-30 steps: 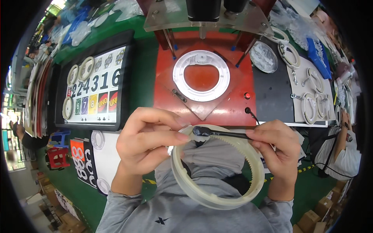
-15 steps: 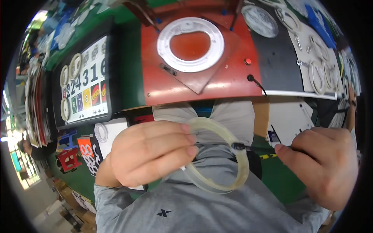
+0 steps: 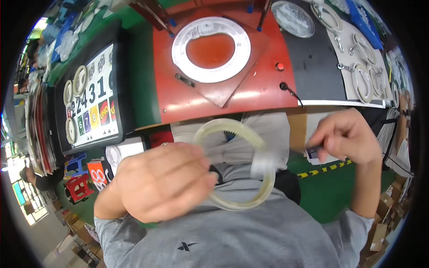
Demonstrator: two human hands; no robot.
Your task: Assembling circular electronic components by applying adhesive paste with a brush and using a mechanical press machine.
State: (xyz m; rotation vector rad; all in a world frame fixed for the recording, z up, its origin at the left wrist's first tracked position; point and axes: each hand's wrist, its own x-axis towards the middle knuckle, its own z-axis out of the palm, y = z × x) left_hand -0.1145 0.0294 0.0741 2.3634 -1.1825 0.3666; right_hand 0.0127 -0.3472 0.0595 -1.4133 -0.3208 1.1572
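Note:
A pale, translucent plastic ring (image 3: 219,126) with small teeth on its inner side hangs in front of my grey shirt. My left hand (image 3: 163,181) is closed on its left side, and the fingers hide that part. On the ring's right side is a whitish patch (image 3: 263,163), smeared by motion. To the right, apart from the ring, is my right hand (image 3: 346,138) with curled fingers and the thumb close to the index finger. Whether something small is between those fingertips I cannot make out.
A white round ring-shaped part (image 3: 183,58) lies on the red work surface (image 3: 268,96). Several ring parts with metal clasps (image 3: 361,85) lie on a light board at right. At left stands a dark framed panel (image 3: 125,85) with more rings. A clear round dish (image 3: 292,18) stands at the back.
My right hand has moved up and left, its fist loosening. My left hand and the ring have shifted slightly left. A blurred whitish patch shows where a dark piece was on the ring.

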